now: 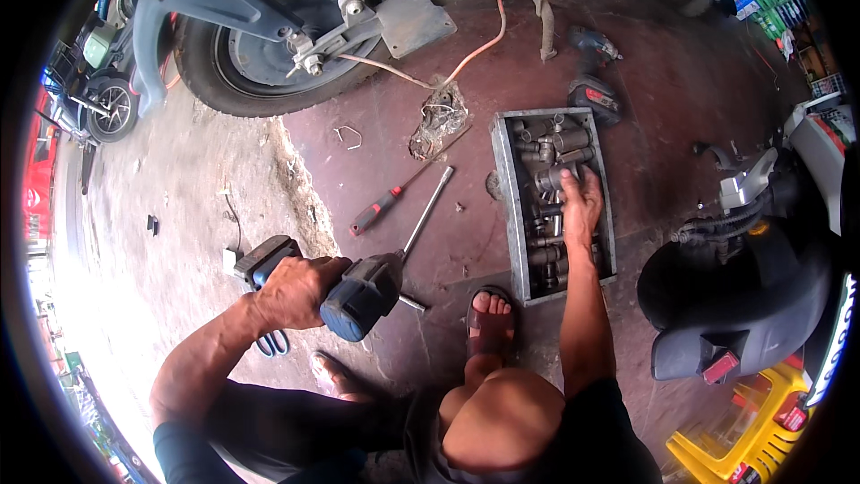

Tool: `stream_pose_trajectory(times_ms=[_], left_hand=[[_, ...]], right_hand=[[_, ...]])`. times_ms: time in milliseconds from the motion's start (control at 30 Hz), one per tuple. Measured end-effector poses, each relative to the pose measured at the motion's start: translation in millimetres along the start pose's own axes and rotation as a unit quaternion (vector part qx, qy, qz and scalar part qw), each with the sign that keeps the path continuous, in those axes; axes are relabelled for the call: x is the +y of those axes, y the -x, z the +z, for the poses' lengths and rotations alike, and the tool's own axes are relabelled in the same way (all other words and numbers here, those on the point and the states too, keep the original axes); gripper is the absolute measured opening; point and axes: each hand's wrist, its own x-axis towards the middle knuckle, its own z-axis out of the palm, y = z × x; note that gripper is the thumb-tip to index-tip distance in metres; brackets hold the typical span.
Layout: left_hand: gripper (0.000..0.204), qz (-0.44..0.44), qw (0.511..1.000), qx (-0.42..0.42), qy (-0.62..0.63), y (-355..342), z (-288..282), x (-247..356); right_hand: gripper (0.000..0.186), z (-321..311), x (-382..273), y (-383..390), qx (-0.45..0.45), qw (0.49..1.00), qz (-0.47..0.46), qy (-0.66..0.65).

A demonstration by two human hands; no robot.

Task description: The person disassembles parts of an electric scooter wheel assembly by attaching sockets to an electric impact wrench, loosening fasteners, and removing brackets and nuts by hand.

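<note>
My left hand (300, 291) is wrapped round the grip of a blue and black cordless impact wrench (363, 300), held above the floor. To the right, my right hand (582, 202) reaches into a shallow grey metal tray (508, 206) filled with sockets and fittings. Its fingers close on a dark socket (549, 180) in the tray's upper half; the fingertips are partly hidden. Between the hands lie a red-handled screwdriver (376, 210) and a long metal T-handle wrench (430, 209), whose lower part passes behind the impact wrench.
A motorbike wheel (204, 67) and its swingarm stand at the top. Another cordless tool (594, 97) lies beyond the tray. Black mudguard parts (752, 305) and a yellow plastic crate (757, 412) are at right. Scissors (272, 343) lie below my left hand. The concrete is broken near a hole (439, 121).
</note>
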Motion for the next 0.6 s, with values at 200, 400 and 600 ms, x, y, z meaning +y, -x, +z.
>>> stream_pose_trajectory(times_ms=[200,400,600], left_hand=[[0.049,0.002,1.000,-0.011,0.019,-4,6,-4],[0.051,0.018,1.000,-0.022,0.011,-9,8,0],[0.044,0.040,0.999,-0.006,0.000,-14,5,4]], right_hand=[[0.045,-20,-22,30,0.036,0.993,-0.114,0.002],[0.047,-23,-36,35,0.028,0.993,-0.104,0.047],[0.036,-23,-34,20,-0.018,0.901,0.222,-0.373]])
